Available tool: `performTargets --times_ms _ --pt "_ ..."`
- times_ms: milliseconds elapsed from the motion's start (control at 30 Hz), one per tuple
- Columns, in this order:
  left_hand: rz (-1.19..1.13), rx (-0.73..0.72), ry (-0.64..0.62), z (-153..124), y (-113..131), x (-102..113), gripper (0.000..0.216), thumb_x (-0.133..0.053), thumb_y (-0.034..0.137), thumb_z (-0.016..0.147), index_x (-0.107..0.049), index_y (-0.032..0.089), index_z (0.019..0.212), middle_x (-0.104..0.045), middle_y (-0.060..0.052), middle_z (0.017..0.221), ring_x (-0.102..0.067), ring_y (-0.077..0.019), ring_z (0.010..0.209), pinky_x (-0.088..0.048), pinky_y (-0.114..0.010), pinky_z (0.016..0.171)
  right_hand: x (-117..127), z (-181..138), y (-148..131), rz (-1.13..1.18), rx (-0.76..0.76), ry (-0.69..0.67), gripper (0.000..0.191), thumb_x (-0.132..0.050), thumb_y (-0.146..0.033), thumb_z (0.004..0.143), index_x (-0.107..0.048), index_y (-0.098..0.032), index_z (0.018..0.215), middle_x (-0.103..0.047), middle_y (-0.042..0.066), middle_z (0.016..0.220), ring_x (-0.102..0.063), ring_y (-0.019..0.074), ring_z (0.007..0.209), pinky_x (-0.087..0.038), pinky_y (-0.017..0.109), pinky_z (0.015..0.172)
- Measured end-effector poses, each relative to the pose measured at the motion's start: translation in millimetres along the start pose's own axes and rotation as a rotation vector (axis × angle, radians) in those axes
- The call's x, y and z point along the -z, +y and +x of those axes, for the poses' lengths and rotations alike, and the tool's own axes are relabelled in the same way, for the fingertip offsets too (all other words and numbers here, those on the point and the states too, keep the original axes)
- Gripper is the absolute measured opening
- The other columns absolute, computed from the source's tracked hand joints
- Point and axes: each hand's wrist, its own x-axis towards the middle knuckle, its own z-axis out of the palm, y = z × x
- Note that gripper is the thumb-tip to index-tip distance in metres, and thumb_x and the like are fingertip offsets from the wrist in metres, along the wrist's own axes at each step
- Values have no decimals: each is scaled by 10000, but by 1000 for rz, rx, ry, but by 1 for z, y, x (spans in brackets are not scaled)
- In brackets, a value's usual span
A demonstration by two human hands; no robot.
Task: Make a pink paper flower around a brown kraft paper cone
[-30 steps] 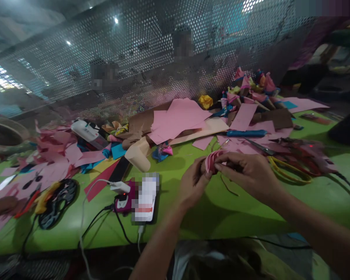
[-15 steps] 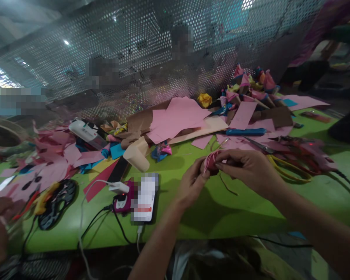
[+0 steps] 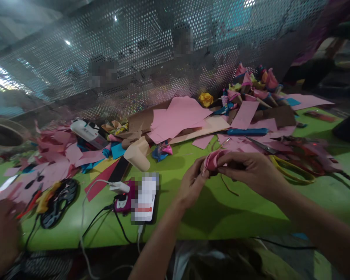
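Between my two hands, above the green table, is a pink paper flower of curled, layered strips. My left hand grips it from the left, thumb pressed on its lower side. The fingers of my right hand pinch the right side of the flower, thumb beneath. My fingers hide part of its base. A thin brown stem-like strand lies or hangs just below my right hand; I cannot tell whether it joins the flower. Beyond my hands lie pink paper scraps.
Yellow-handled scissors and a pink glue gun lie at right, a blue cutter behind. Finished paper flowers are heaped at back right. A phone with cables lies left. Another person's hand is at far left.
My right fingers have shifted slightly right along the flower, showing more of its pink strips. The other person's hand at far left has moved a little further into view.
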Motion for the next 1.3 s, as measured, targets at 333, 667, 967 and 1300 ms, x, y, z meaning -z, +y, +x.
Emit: performTargets --times_ms 333,667,967,1300 --pt "28 -1 11 0 -2 1 539 -554 598 905 -624 228 1289 -683 -76 1272 -619 -256 1163 -489 -396 1029 -2 -1 6 81 -44 20 198 -789 -426 771 -788 -229 789 -757 43 796 -706 205 754 -585 331 722" --pt "5 16 9 0 -2 1 568 -547 640 893 -631 220 1266 -689 -80 1230 -624 -247 1100 -503 -375 964 -3 -2 11 34 -23 21 235 -793 -468 771 -801 -235 794 -773 46 779 -715 206 731 -586 333 718" --pt "47 -3 16 0 -6 2 501 -545 582 923 -640 217 1253 -688 -59 1219 -599 -225 1114 -469 -340 985 -4 -5 13 -37 21 13 197 -755 -421 809 -796 -228 810 -790 48 792 -738 206 729 -602 313 697" --pt "-16 146 81 -1 -5 1 530 -614 621 853 -700 216 1183 -709 -56 1135 -595 -203 1000 -471 -308 881 6 0 19 -161 177 -80 129 -662 -268 854 -783 -224 841 -782 38 778 -725 191 699 -586 288 648"
